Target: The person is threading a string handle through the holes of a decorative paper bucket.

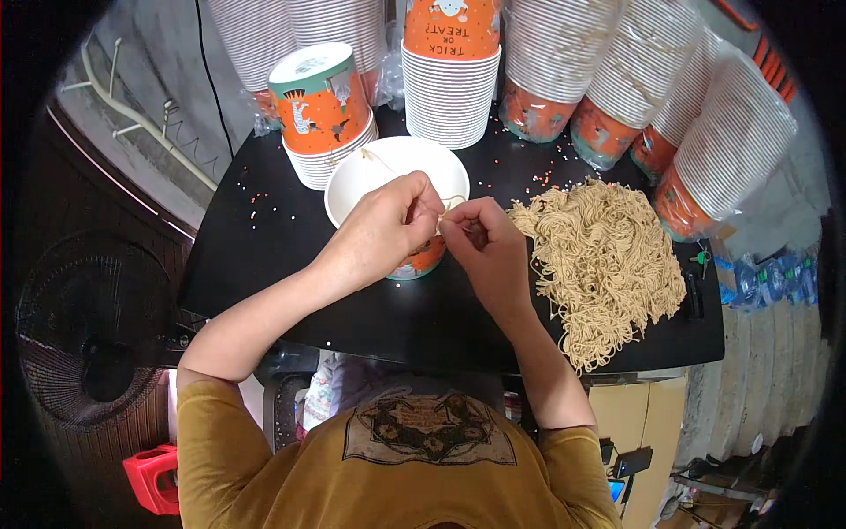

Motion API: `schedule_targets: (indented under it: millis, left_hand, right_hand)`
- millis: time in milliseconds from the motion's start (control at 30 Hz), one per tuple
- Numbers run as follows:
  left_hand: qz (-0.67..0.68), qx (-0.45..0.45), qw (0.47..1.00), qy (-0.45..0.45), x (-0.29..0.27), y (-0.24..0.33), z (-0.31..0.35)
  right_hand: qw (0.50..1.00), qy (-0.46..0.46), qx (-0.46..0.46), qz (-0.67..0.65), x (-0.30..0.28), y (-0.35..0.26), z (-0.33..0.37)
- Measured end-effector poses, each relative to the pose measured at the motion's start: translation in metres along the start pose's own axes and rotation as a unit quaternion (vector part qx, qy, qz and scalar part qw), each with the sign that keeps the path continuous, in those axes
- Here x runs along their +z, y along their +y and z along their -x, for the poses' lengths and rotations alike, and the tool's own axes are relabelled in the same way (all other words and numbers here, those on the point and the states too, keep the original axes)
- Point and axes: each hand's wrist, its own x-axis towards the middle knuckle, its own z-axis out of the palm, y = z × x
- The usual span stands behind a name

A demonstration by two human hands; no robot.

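Note:
Both hands meet over the front rim of a paper bucket (352,189), white inside and orange outside, near the middle of the black table. The fingers of my left hand (379,229) are pinched together on a thin beige cord. Facing it, almost touching, my right hand (489,251) pinches the same cord between thumb and forefinger. A length of the cord (370,160) crosses the bucket's opening; most of what lies between the fingertips is hidden. To the right of my right hand lies a large tangled heap of beige cords (608,264).
Behind the bucket stand nested stacks of paper buckets (449,97), one topped by an upturned orange bucket (319,110). More bagged stacks (731,141) line the right rear. Tiny beads dot the black table (264,273). A fan (97,344) stands at left, a red plastic item (154,476) below.

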Motion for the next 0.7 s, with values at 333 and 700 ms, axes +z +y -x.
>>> schedule_targets:
  millis: [333, 700]
  left_hand:
    - [-0.009, 0.012, 1.0, 0.023, 0.004, 0.003, 0.005]
    - [-0.035, -0.002, 0.999, -0.005, -0.001, 0.001, 0.006]
  right_hand:
    - [1.0, -0.001, -0.01, -0.003, 0.001, -0.002, 0.0]
    - [1.0, 0.005, -0.003, 0.009, 0.002, 0.002, 0.0]
